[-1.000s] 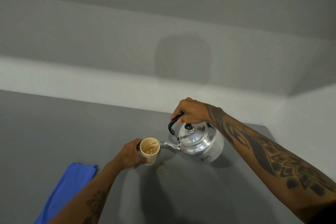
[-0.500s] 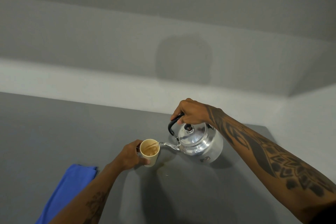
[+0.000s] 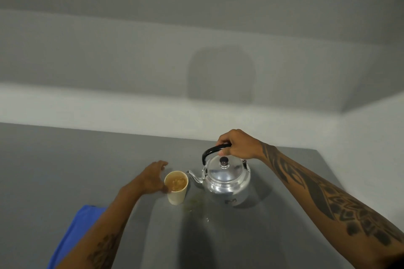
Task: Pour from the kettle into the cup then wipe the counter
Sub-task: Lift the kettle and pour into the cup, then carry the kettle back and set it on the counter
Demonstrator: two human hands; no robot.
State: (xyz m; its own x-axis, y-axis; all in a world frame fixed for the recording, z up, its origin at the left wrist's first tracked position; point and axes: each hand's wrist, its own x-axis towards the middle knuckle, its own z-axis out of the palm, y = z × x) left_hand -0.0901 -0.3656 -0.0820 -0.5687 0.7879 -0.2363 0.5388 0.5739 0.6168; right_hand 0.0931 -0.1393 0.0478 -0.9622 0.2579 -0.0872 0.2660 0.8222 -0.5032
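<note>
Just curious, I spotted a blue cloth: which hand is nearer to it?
Left. The left hand sits open beside the cup, just beyond the blue cloth; the right hand grips the kettle handle, farther right.

The grey counter [image 3: 65, 159] carried a cream cup [image 3: 176, 190] (filled with brownish liquid), a metal kettle [image 3: 226, 181] standing upright just right of it, a folded blue cloth [image 3: 74, 233] at the near-left edge, and a small spill [image 3: 196, 204] between cup and kettle.
</note>
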